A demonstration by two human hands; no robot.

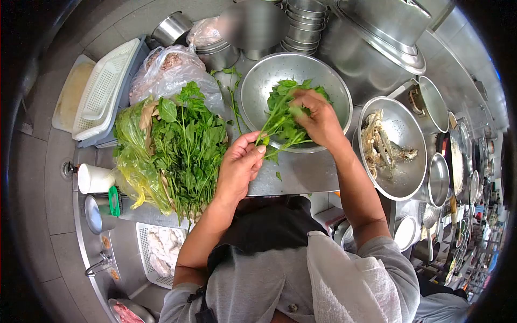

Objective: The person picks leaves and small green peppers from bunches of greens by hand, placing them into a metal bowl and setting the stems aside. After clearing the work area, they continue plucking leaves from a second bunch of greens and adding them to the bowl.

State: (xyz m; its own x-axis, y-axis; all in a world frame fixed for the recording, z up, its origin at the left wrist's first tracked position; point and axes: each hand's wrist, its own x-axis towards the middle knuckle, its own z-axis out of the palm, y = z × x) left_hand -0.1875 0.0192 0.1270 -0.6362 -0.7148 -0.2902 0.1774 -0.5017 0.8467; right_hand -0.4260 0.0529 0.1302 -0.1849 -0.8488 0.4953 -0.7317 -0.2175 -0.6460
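My left hand (240,163) is closed in a pinch on the stem end of a leafy green sprig (276,127), just in front of a large steel bowl (253,81). Over the bowl, my right hand (318,117) has its fingers closed around the sprig's leaves; they are slightly blurred. Picked green leaves (325,96) lie in the bowl, partly hidden by that hand. Left of my left hand, a big bunch of leafy greens (188,137) rests on the steel counter (291,180), its stems toward me. A few loose stems (235,102) lie between bunch and bowl.
On the right stands a perforated steel bowl (399,182) holding what looks like fish (379,142). Stacked steel pots (304,27) and a large lidded pot (355,54) crowd the back. Plastic bags (175,81) and white baskets (102,89) stand left, above a sink (121,237).
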